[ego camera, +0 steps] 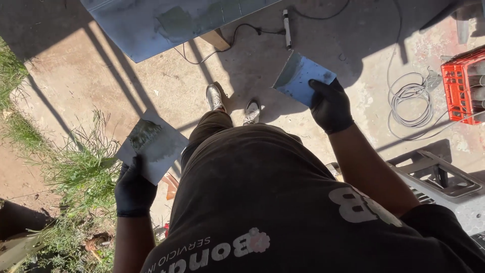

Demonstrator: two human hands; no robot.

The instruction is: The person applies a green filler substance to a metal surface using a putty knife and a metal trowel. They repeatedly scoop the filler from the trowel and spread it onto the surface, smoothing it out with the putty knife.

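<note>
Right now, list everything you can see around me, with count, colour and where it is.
spreader blade with grey putty: one, pale grey, lower left, in the left hand
spreader blade: one, blue-grey, upper middle, in the right hand
metal panel: one, blue-grey with a filler patch, top left on the floor
wood block: one, tan, under the panel's edge
black cord: one, top middle on the concrete
slim tool: one, grey, at the cord's end
coiled cable: one, grey, right
crate: one, red, right edge
grass: green patch, left
shoes: two, light, centre
left hand: black glove
right hand: black glove
</note>
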